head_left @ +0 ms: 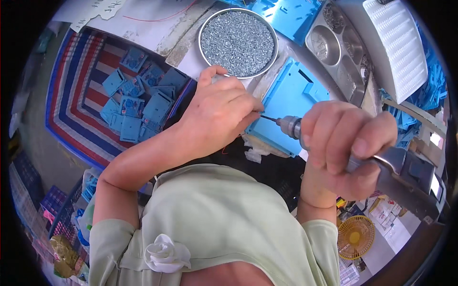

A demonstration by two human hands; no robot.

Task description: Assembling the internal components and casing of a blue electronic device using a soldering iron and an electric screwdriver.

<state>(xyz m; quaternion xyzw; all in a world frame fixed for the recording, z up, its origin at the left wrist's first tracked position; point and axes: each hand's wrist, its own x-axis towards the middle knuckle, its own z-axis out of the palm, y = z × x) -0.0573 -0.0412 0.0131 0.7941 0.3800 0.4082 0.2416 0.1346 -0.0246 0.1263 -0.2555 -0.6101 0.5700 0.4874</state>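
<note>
In my right hand point(334, 143) is a cordless power screwdriver point(405, 176), its fingers wrapped round the body behind the metal chuck point(289, 127). The thin bit points left, its tip right by the fingertips of my left hand point(214, 112). Thumb and forefinger of that hand are pinched together over the left edge of a blue plastic panel point(288, 102); whatever lies between them is too small or hidden to make out. Just beyond my left hand stands a round metal dish point(202, 40) heaped with small silvery screws point(238, 43).
A striped red, white and blue bag point(71, 100) on the left holds several blue plastic pieces point(131, 106). More blue panels point(284, 16) lie at the back. A metal compartment tray point(327, 43) and a white ridged tray point(398, 43) stand right; a yellow basket point(355, 236) sits lower right.
</note>
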